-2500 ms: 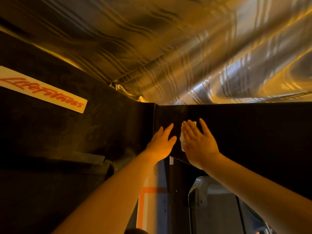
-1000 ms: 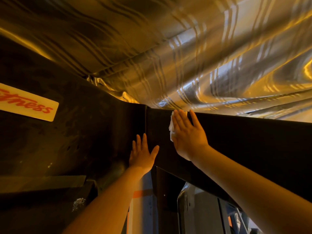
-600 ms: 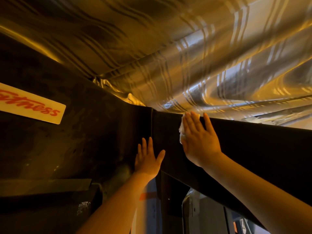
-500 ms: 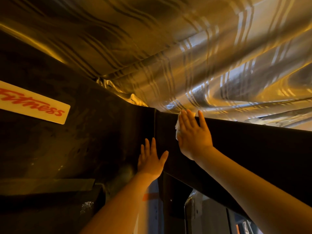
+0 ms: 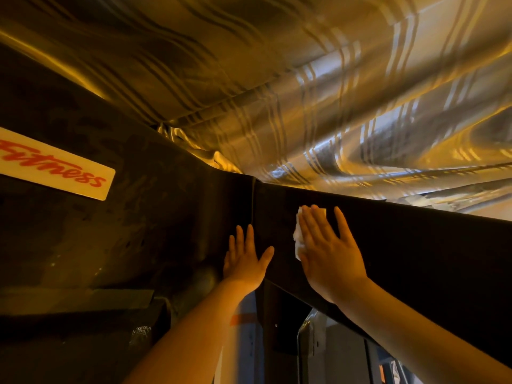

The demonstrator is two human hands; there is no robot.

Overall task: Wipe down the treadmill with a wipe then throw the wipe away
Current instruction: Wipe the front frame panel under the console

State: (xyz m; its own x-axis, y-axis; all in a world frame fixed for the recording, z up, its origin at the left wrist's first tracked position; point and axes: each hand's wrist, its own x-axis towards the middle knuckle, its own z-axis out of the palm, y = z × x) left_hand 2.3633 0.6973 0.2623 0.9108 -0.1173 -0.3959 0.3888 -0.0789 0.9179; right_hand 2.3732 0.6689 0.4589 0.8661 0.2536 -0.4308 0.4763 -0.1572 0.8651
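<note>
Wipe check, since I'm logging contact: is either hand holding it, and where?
The right hand presses the wipe flat under its fingers; the left hand holds nothing.

Reads "Fitness" in slanted red script on a pale rectangular sticker [image 5: 55, 167], stuck to the dark treadmill panel [image 5: 155, 217] near its left edge; lettering cut off by the frame's left edge. No other legible text.

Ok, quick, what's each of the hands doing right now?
Left hand: open, flat on the dark treadmill panel, holding nothing.
Right hand: open, straight fingers pressing the white wipe against the panel.
</note>
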